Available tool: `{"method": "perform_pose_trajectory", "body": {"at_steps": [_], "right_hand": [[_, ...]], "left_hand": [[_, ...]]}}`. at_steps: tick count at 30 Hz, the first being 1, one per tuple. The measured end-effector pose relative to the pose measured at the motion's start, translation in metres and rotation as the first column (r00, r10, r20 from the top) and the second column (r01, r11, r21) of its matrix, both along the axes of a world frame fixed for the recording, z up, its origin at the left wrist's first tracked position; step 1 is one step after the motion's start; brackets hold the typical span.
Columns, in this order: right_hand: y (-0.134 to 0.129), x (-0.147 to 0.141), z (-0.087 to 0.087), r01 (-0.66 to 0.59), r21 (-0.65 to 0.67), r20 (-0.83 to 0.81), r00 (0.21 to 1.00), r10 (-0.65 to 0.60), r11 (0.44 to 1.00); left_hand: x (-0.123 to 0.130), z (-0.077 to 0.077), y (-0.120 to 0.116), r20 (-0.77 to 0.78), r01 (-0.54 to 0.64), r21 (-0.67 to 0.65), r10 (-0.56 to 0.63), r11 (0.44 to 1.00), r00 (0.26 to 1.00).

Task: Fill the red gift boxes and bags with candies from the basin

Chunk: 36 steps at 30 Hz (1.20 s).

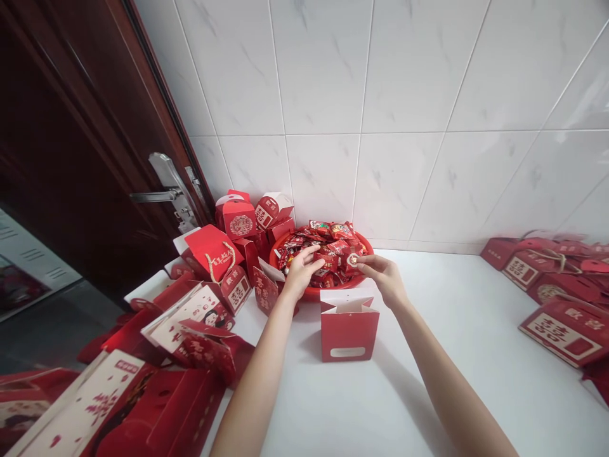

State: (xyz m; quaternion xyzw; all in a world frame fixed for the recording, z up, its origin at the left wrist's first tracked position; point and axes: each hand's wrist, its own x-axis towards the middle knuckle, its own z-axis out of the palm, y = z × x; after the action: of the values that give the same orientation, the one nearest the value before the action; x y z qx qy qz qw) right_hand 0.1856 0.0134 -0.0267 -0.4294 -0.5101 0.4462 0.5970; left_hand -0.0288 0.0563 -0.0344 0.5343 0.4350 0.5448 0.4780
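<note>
A red round basin (311,295) heaped with wrapped candies (340,247) stands against the tiled wall. My left hand (302,273) is over its near left part, fingers apart and fingertips at the red wrappers. From the right, my right hand (385,278) pinches a red wrapped candy (353,260) with a pale round emblem, at the basin's right edge. Between my forearms a red gift box (349,333) stands upright, its top open and a pale flap raised at the back. Its inside is mostly hidden.
Several red and white gift boxes (212,254) crowd the left side, one with a rope handle. More red boxes (564,327) lie along the right edge of the white table (457,304). A dark door (95,127) with a metal handle (166,190) is at left.
</note>
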Motion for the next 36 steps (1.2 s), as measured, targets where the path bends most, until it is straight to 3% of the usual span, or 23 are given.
{"method": "perform_pose_trajectory", "body": {"at_steps": [14, 24, 36], "right_hand": [[0.004, -0.009, -0.011, 0.147, 0.009, 0.001, 0.989, -0.147, 0.989], [0.031, -0.018, -0.003, 0.04, 0.022, 0.059, 0.997, -0.041, 0.999], [0.042, -0.019, -0.021, -0.028, 0.098, 0.249, 0.968, 0.002, 0.995]], "left_hand": [[0.001, 0.011, -0.007, -0.093, 0.014, 0.013, -0.012, 1.0, 0.996], [0.005, 0.006, -0.004, -0.112, -0.007, 0.053, 0.013, 0.999, 0.994], [0.002, -0.001, 0.001, -0.037, -0.038, 0.057, 0.04, 0.998, 0.999]]}}
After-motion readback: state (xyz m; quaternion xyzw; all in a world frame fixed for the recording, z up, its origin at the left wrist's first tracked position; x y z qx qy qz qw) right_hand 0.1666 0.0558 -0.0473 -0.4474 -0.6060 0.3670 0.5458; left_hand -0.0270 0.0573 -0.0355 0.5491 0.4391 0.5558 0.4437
